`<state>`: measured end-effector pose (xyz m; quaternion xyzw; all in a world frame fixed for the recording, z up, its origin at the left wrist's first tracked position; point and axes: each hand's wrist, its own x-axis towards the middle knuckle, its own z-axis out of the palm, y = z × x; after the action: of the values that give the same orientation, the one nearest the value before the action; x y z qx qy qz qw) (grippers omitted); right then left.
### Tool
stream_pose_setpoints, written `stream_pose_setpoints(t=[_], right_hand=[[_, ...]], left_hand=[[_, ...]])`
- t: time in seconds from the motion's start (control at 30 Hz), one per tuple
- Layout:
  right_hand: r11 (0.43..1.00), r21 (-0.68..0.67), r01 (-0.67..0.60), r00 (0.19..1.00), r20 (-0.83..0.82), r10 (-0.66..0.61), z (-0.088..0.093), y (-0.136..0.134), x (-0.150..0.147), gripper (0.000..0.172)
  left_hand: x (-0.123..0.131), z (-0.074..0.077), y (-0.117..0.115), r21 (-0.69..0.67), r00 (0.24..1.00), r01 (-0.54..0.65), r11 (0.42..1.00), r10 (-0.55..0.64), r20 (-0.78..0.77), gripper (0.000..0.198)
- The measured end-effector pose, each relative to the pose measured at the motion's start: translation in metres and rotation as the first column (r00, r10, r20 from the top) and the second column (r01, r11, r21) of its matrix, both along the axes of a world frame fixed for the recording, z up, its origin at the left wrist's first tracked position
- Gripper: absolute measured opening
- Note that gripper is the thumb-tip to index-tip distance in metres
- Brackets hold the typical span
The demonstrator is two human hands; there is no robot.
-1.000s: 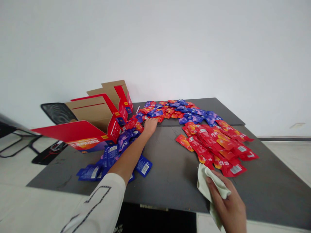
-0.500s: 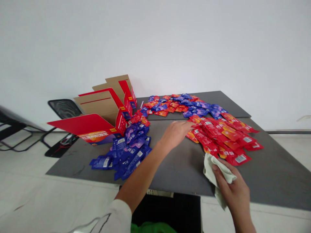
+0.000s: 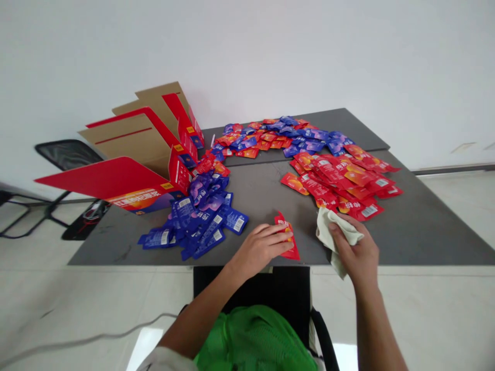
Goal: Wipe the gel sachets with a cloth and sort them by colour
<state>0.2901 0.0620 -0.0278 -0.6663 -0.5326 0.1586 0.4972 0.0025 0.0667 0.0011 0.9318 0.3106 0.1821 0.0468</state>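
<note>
Near the table's front edge, my left hand has its fingers laid over a single red packet; the thumb's grip is hidden. To the right, my right hand is closed around a crumpled whitish cloth, one corner of which hangs over the table edge. Just beyond the cloth spreads a pile of red packets with orange patterns and white labels. Left of my left hand lies a heap of blue packets, one of them loose at its right side.
Open red cardboard boxes stand in a row along the table's left side, flaps raised. Mixed small red and blue packets cover the back of the grey table. A black chair stands at left. Something green is below me.
My left hand has come back from the red pile to the front edge, bringing one red packet. The right hand still holds the cloth. The view has tilted down.
</note>
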Motion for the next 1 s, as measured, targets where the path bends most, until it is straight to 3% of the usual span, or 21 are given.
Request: stream_pose_setpoints(t=[0.1,0.3,0.43,0.63,0.8,0.87,0.9,1.0], right_hand=[[1.000,-0.011,-0.010,1.000,-0.002,0.010,0.001,-0.001,0.000,0.055],[0.999,-0.035,0.006,1.000,-0.013,-0.007,0.004,-0.002,-0.002,0.055],[1.000,-0.029,-0.004,1.000,-0.012,0.004,0.003,-0.002,-0.002,0.054],[0.998,-0.056,-0.021,0.999,0.027,0.023,0.009,0.003,0.000,0.056],[0.990,0.074,-0.120,0.974,0.204,0.103,0.043,0.015,-0.009,0.045],[0.946,0.120,-0.302,0.914,0.317,0.252,0.057,0.020,-0.019,0.039],[0.896,0.118,-0.427,0.855,0.375,0.358,0.061,0.021,-0.025,0.036],[0.658,-0.015,-0.753,0.560,0.512,0.651,0.060,0.023,-0.045,0.041]], left_hand=[[-0.008,-0.003,-0.004,-0.032,0.999,-0.033,0.999,0.032,-0.032,0.034],[-0.014,0.016,-0.014,-0.070,0.987,-0.089,0.994,0.079,-0.136,0.046],[-0.008,0.020,-0.033,-0.038,0.988,-0.105,0.994,0.100,-0.114,0.042],[0.013,-0.001,-0.068,-0.010,0.965,-0.236,0.972,0.235,0.117,0.023],[0.015,-0.019,-0.077,0.024,0.960,-0.245,0.969,0.239,0.148,0.031],[0.013,-0.023,-0.076,0.038,0.958,-0.248,0.968,0.239,0.157,0.031],[0.012,-0.024,-0.076,0.044,0.957,-0.250,0.967,0.240,0.161,0.030],[0.011,-0.025,-0.075,0.029,0.959,-0.251,0.968,0.244,0.144,0.023]])
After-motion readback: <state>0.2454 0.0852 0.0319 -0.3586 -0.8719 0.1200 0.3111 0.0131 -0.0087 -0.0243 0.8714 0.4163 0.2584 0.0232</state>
